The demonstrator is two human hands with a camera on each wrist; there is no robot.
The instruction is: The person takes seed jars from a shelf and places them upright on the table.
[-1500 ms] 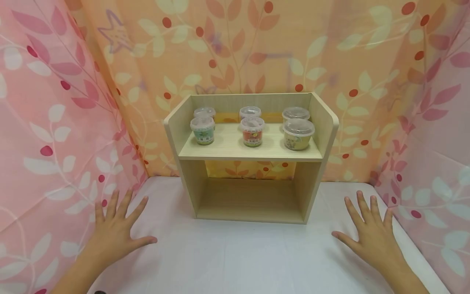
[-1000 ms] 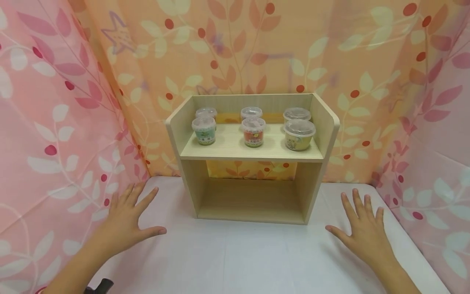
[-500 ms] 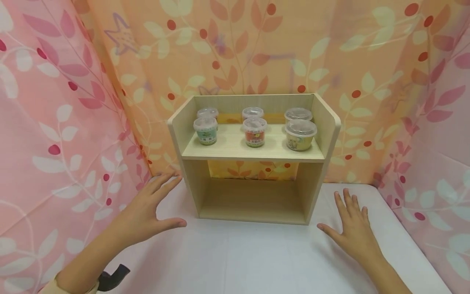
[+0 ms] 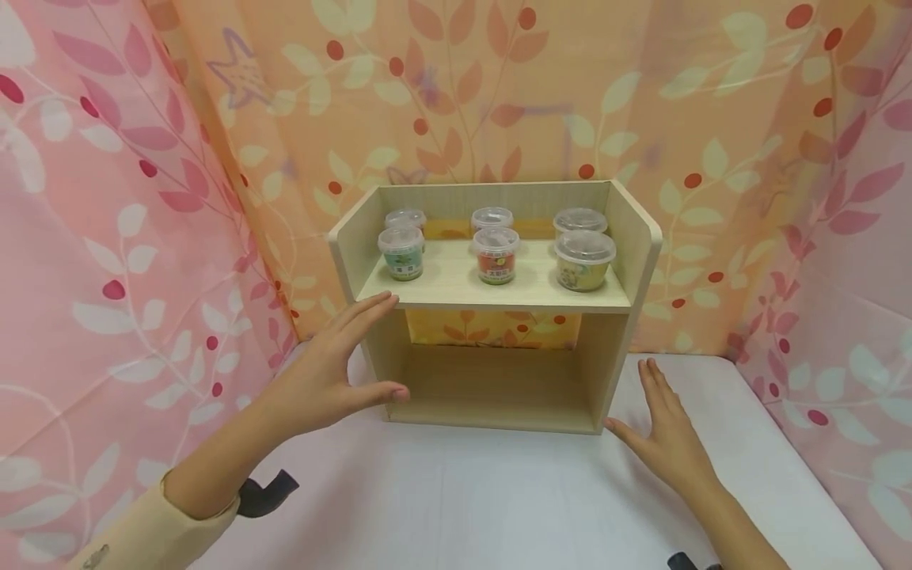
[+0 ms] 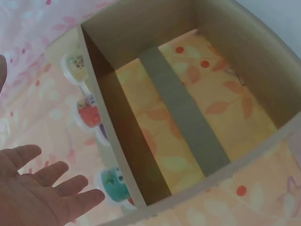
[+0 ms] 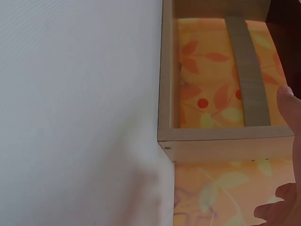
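Observation:
My left hand (image 4: 324,376) is raised in front of the left side of a pale wooden shelf (image 4: 492,296), fingers straight and thumb apart, holding nothing. Nearest to its fingertips, on the upper board, stands a green-labelled lidded cup (image 4: 402,253). A red-labelled cup (image 4: 495,256) sits mid-board, and a wider yellow tub (image 4: 583,261) is at the right. Behind each of these is another lidded cup, partly hidden. Low by the shelf's right side, my right hand (image 4: 670,435) has its fingers extended and holds nothing. In the left wrist view, the spread left hand (image 5: 42,190) appears beside the cups.
The shelf stands on a white-covered table (image 4: 456,507). Its lower compartment (image 4: 499,384) has a partly open back. Floral curtains, pink (image 4: 107,237) at the sides and orange (image 4: 499,79) behind, surround the table. Black curved pieces (image 4: 267,493) show at both wrists.
My left hand has moved right, up and forward toward the shelf's upper board. The right hand has shifted left toward the shelf, its fingers closer together. The cups have not moved.

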